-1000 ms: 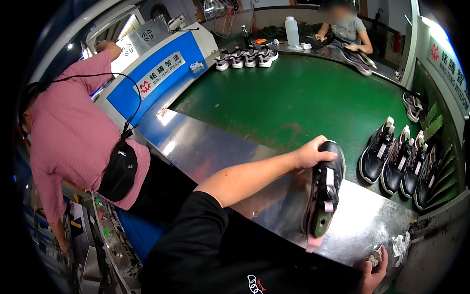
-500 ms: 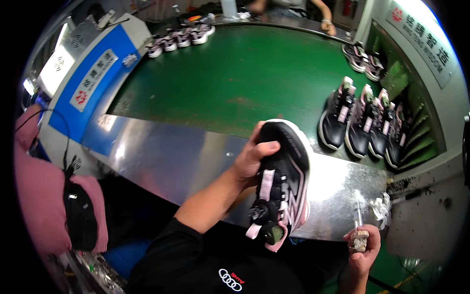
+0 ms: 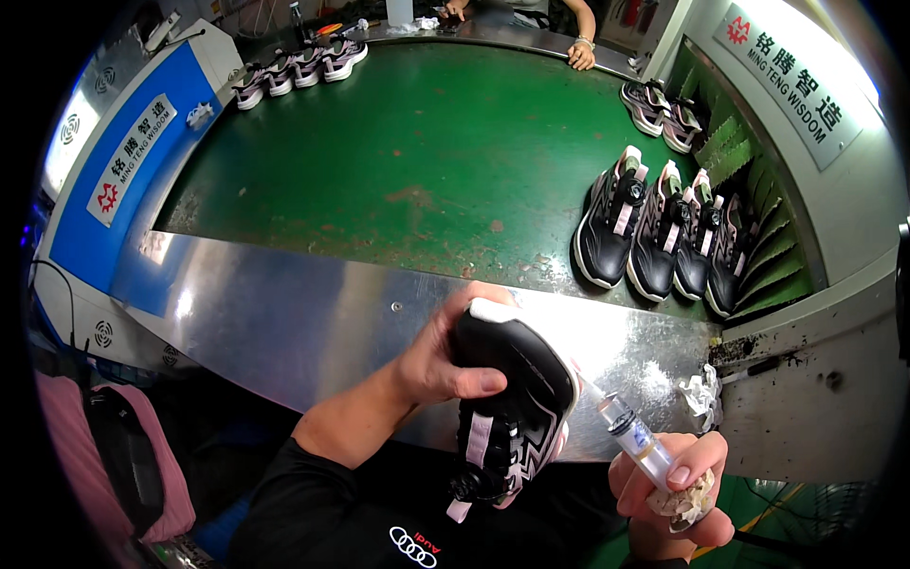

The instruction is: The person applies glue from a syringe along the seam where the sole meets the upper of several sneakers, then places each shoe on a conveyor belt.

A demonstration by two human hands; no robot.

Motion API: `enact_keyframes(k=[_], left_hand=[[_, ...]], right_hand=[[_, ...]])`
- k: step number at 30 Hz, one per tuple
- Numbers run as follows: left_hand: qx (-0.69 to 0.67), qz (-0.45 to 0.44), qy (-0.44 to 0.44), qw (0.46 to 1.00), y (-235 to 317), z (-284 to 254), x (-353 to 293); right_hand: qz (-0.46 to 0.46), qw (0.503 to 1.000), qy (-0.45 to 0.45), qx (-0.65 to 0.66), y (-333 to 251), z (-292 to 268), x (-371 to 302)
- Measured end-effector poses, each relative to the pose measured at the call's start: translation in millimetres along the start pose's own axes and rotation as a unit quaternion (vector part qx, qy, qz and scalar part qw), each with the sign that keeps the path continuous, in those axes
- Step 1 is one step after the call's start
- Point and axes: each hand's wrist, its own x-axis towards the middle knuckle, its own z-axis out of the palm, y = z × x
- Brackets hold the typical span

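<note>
My left hand (image 3: 438, 358) is closed around the front of a black and pink sneaker (image 3: 519, 384), thumb across its upper. The sneaker is tilted, toe pointing away, with its pink strap and round black dial toward me. In my right hand (image 3: 700, 457) is a clear plastic syringe (image 3: 637, 438) with its tip pointing up and left, close to the sneaker's right edge. I cannot tell whether the tip touches the sole. A crumpled, whitish wad (image 3: 686, 503) sits at the syringe's rear end, within the same fingers.
Several black sneakers (image 3: 604, 232) stand at the right of the green belt (image 3: 379, 171), by green flaps (image 3: 758, 256). More shoes (image 3: 299, 68) stand far left. A metal ledge (image 3: 313, 294) runs along the near side, with crumpled white paper (image 3: 701, 394) at right. A co-worker's hand (image 3: 581, 54) rests beyond.
My right hand has brought the syringe up and left, from pointing upward to slanting toward the sneaker. The sneaker is lower and tilted more to the left. The whole view has shifted.
</note>
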Motion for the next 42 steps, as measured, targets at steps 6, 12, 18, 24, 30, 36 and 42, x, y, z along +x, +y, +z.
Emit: enact_keyframes(k=[6,12,18,24,30,36,42], left_hand=[[0.060,0.028,-0.039,0.997,6.1,2.5,0.8],[0.064,0.048,-0.065,0.995,5.6,4.2,0.9],[0.081,0.054,-0.078,0.992,9.6,4.9,-1.9],[0.073,0.046,-0.073,0.994,10.7,5.6,-0.8],[0.072,0.048,-0.057,0.995,9.8,5.2,0.2],[0.024,0.030,-0.038,0.999,10.5,6.2,1.7],[0.050,0.037,-0.023,0.998,6.1,-3.0,2.6]], right_hand=[[0.013,0.997,0.002,-0.081,2.7,11.0,17.0],[0.028,0.995,0.000,-0.095,5.6,12.4,16.9],[0.084,0.994,0.070,-0.029,2.8,11.0,7.0],[0.107,0.988,0.100,-0.043,-1.8,13.7,10.9],[0.101,0.989,0.102,-0.024,-0.3,11.8,9.8],[0.085,0.992,0.096,0.000,2.7,5.9,4.2],[0.081,0.991,0.106,0.019,7.4,1.8,-2.5]])
